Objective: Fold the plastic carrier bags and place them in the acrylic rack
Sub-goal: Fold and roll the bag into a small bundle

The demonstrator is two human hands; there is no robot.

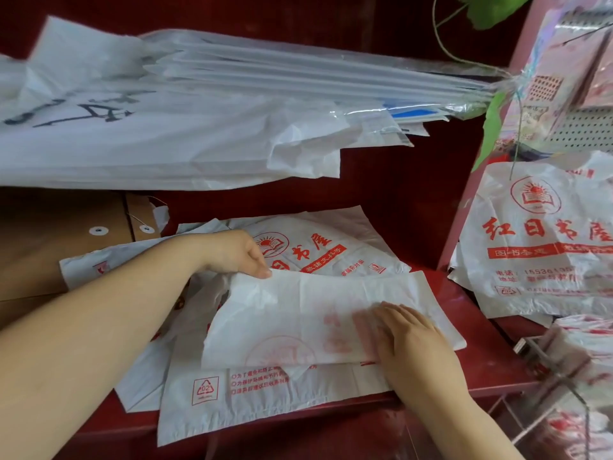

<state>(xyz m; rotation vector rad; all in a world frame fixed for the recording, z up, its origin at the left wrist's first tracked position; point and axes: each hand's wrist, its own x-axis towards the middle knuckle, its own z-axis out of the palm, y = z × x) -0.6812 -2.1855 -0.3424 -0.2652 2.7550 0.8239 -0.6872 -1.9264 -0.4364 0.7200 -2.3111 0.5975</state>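
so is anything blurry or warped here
Head view: the right hand smears with motion blur where it presses the folded bag; the acrylic rack, lower right, is soft; the wide lens tilts the pink upright; the left hand looks sharp.

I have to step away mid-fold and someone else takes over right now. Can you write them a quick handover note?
Left hand pinches the upper left corner of the half-folded bag.
Right hand presses flat on its right part.
The bag lies on a pile of loose bags on the red shelf.
Done: the acrylic rack, lower right, already holds folded bags.
Left: finish this fold, rack it, then work through the pile.
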